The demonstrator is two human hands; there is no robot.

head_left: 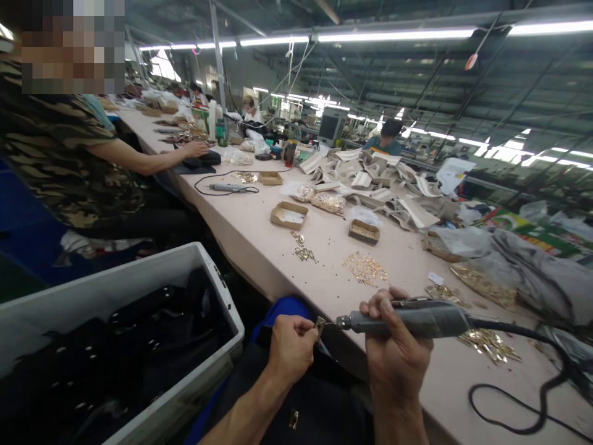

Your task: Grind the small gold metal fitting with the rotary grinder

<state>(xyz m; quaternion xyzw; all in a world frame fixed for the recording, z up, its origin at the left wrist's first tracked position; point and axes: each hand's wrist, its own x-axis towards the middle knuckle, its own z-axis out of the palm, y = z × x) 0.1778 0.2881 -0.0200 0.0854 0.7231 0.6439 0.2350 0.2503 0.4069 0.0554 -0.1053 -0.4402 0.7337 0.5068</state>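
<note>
My right hand (393,346) is wrapped round a grey electric screwdriver (417,319), its bit pointing left. Pinched in the fingertips of my left hand (293,347) is a small metal buckle piece (319,329); the bit's tip is at it, though I cannot tell whether they touch. Below, a black piece of material (333,402) covers my lap, with a shiny gold metal fitting (293,419) on it. A scatter of tiny gold parts (365,269) lies on the table beyond my right hand.
A white bin (204,253) of black pieces stands left. On the pink table (259,247) are small cardboard boxes (290,215), buckles (304,253), a second screwdriver (227,187), gold strips (488,345) and heaped beige pieces (370,176). A co-worker's arm (139,157) reaches in at left. The cord (532,330) trails right.
</note>
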